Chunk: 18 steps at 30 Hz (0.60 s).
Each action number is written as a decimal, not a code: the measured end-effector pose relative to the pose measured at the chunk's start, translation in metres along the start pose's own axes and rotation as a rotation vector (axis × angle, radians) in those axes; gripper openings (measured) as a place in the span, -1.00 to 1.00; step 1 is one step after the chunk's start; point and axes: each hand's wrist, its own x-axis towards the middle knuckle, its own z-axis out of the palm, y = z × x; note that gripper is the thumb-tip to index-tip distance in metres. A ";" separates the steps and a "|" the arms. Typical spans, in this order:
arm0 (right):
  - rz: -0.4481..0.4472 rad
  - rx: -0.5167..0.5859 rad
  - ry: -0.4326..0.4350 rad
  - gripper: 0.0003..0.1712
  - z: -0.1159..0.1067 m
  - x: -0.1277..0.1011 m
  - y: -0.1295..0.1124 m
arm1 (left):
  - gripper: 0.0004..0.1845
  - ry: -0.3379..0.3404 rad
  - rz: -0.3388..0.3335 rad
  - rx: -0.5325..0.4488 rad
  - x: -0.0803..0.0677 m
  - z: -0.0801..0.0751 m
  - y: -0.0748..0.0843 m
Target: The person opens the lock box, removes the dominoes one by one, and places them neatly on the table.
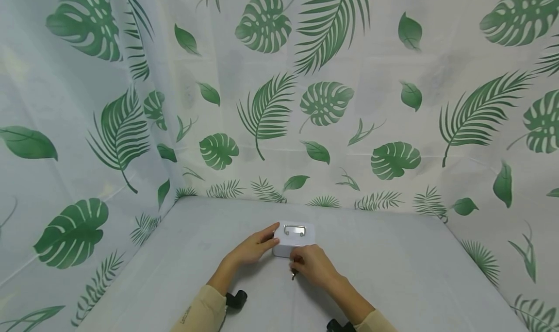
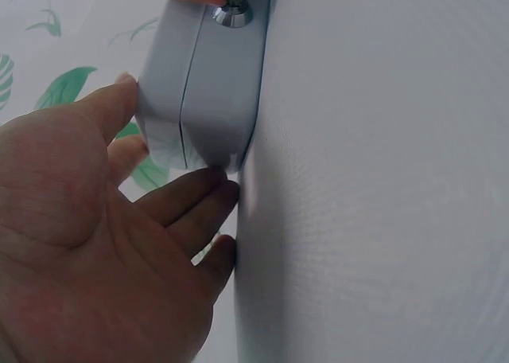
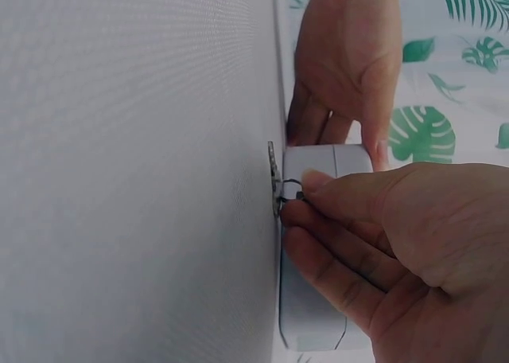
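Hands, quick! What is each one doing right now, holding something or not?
Left hand: open, straight fingers steadying the side of the small white box.
Right hand: fingers pinching a small key at the box's front.

We count one small white metal box (image 1: 291, 242) with one silver folding handle (image 1: 295, 230) on its lid and one round silver lock (image 2: 231, 13) on its front. One small key (image 1: 293, 275) shows, and two hands, left (image 1: 253, 248) and right (image 1: 315, 265).
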 end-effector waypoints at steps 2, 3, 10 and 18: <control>-0.002 -0.001 0.001 -0.92 0.000 0.000 0.001 | -0.33 0.000 0.003 -0.003 0.000 0.000 0.000; -0.002 0.001 0.002 -0.92 0.000 0.000 0.001 | -0.33 -0.001 0.003 -0.002 0.000 0.000 0.000; -0.008 0.004 0.009 -0.93 0.000 0.000 0.000 | -0.33 0.000 -0.002 0.010 0.001 0.000 -0.001; -0.011 -0.006 0.020 -0.92 0.002 0.000 0.002 | -0.33 -0.001 0.003 -0.004 0.000 0.000 0.000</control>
